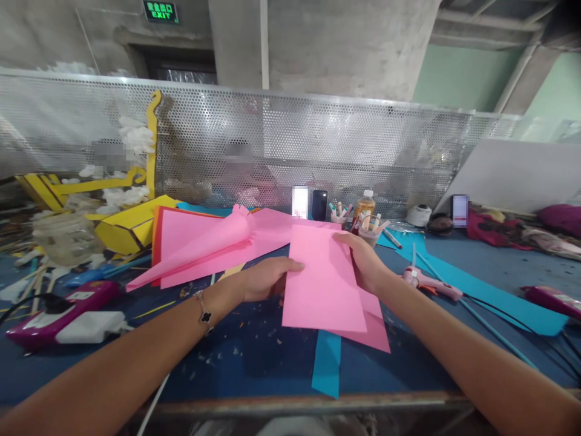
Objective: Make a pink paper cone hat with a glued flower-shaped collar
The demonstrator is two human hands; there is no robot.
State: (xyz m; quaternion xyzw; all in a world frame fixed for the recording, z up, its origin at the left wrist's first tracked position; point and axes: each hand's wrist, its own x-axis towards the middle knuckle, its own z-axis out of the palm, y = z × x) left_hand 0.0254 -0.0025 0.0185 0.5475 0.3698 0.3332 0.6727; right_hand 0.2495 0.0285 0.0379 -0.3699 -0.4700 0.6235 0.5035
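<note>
We marked this as handling paper, seemingly at an early stage: the flat, rectangular bright-pink paper sheet [323, 284] was up in both hands, over the near middle of the dark-blue tabletop [254, 378]. Left hand [267, 278] was clamped on its left edge, thumb on top, fingers mostly hidden underneath. Right hand [361, 257] was pinched on the upper right edge, thumb on the face, remaining fingers hidden behind.

A second, darker-looking pink paper piece [376, 330] showed below and to the right; we couldn't tell if it was separate or a folded part of the same sheet. Under that, a narrow, flat turquoise strip [327, 366] stuck out toward the table edge.

Done, as far as we could see: straight edges on the held sheet, and a loosely rolled pink paper cone [206, 245] lying on the left. We saw no glue or drawing on the held sheet. The pale-pink plastic glue gun [431, 283] lay right, out of both hands. What was left, we couldn't tell.
</note>
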